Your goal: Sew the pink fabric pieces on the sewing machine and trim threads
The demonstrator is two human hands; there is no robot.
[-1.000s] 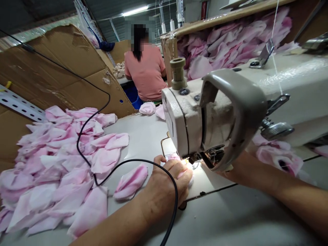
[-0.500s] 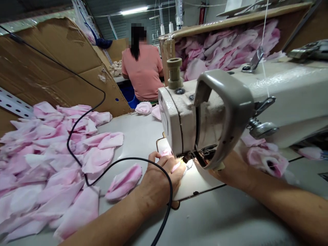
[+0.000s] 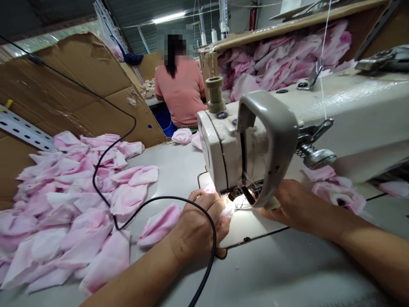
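Note:
My left hand (image 3: pixel 203 219) rests on the sewing machine's bed, its fingers closed on a small pink-and-white fabric piece (image 3: pixel 228 208) just left of the lit needle area. Much of that piece is hidden under the fingers. To the right of the sewing machine head (image 3: pixel 220 149), my right hand (image 3: pixel 287 204) lies low by the presser foot. The machine's grey guard (image 3: pixel 283 140) covers its fingertips, so what they touch is hidden. A folded pink fabric piece (image 3: pixel 159 224) lies on the table just left of my left wrist.
A heap of pink fabric pieces (image 3: pixel 73 209) covers the table's left side. A black cable (image 3: pixel 153 198) loops over my left hand. More pink pieces (image 3: pixel 340 192) lie beyond my right arm. Behind are a cardboard sheet (image 3: pixel 79 85), a box of pink fabric and a seated person (image 3: pixel 183 94).
My right hand has drawn back to the right, showing more of itself beside the guard. The left fingers have curled in more around the fabric piece. The view has shifted slightly.

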